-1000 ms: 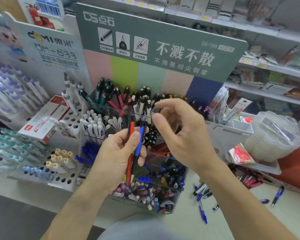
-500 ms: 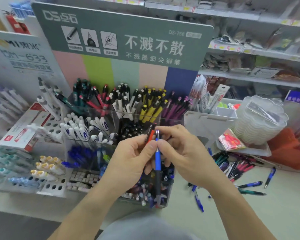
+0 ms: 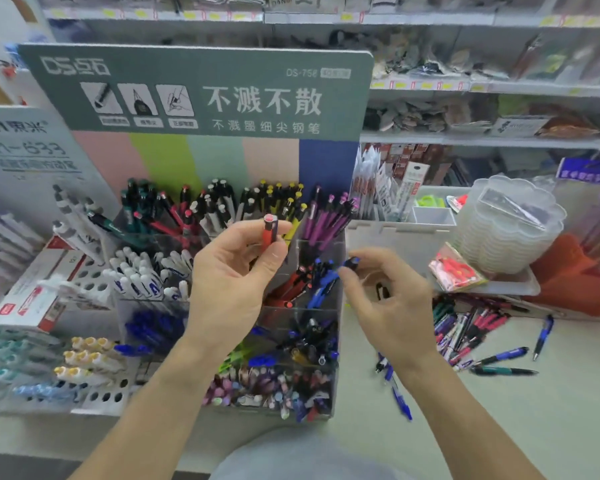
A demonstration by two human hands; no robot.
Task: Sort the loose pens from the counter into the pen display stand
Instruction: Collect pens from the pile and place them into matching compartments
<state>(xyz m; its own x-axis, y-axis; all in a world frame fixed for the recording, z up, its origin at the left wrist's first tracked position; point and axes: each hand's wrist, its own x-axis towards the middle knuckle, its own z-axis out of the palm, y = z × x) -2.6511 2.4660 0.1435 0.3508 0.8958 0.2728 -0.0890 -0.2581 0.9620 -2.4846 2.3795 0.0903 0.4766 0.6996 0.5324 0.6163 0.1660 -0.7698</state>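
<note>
Gripping one red pen (image 3: pixel 269 233) in left hand (image 3: pixel 234 277), right hand (image 3: pixel 383 296) pinching one blue pen (image 3: pixel 329 280)

The left hand (image 3: pixel 232 271) is raised toward 12 o'clock, palm shown, with a red pen (image 3: pixel 268 233) pinched upright between thumb and fingers. The right hand (image 3: pixel 388 299), at 3 o'clock of it, is curled, a blue pen (image 3: pixel 329 280) nipped at its fingertips.

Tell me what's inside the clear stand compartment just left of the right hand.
Red pens and blue pens leaning together in the stand. Their lower ends are hidden by the left hand and other pens.
</note>
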